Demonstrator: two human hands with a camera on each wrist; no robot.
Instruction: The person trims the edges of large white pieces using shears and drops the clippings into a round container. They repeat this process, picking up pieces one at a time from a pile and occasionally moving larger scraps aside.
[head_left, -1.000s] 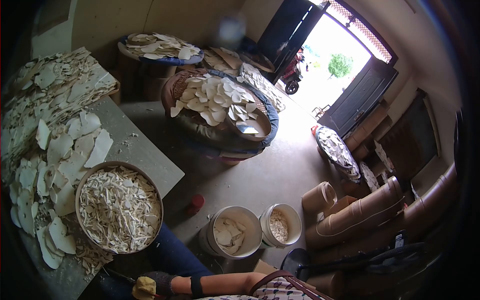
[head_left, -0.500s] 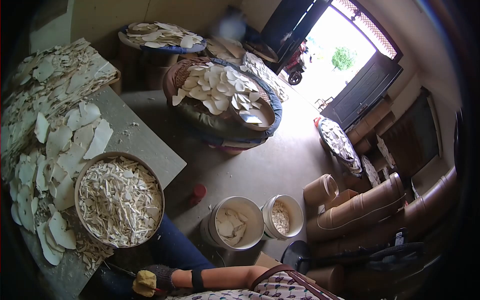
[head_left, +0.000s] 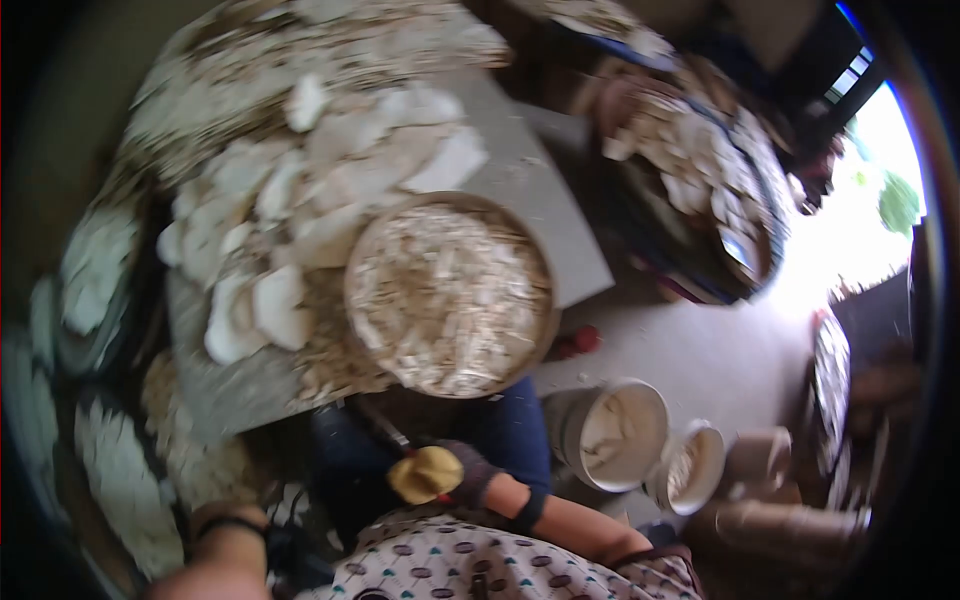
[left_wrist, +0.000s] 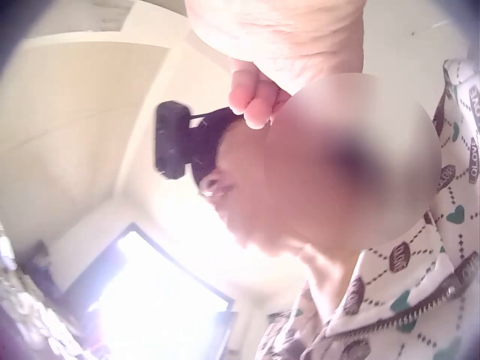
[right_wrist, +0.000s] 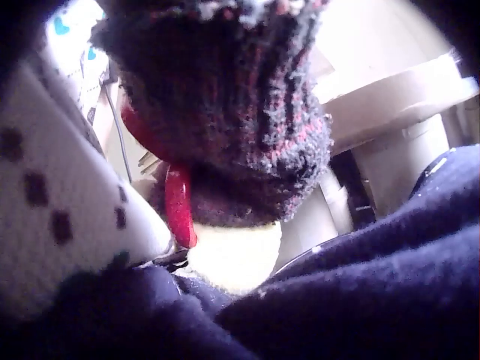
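Observation:
My right hand [head_left: 468,474], in a dark knit glove, holds scissors with a red handle [right_wrist: 180,202] over my lap. Their narrow blade [head_left: 388,424] points toward the table. A yellow padded lump [head_left: 425,475] covers part of the grip. My bare left hand [left_wrist: 277,41] is raised beside my head, its fingertips [left_wrist: 257,106] bent loosely against it, holding no object that shows. In the head view the left wristband [head_left: 235,526] appears at lower left. A round tray [head_left: 545,330] heaped with cream slivers sits at the table's near edge.
Broad, flat cream pieces [head_left: 240,190] and a tall stack [head_left: 330,60] cover the table [head_left: 520,140]. Two white buckets, one large [head_left: 650,400] and one smaller [head_left: 712,455], stand on the floor at right. A red object [head_left: 578,341] lies beside the table. Loaded baskets [head_left: 770,240] stand beyond.
The head view has swung left and down, shifting the table and tray rightward and blurring them. The left arm has come into view at lower left. My right hand still holds the scissors.

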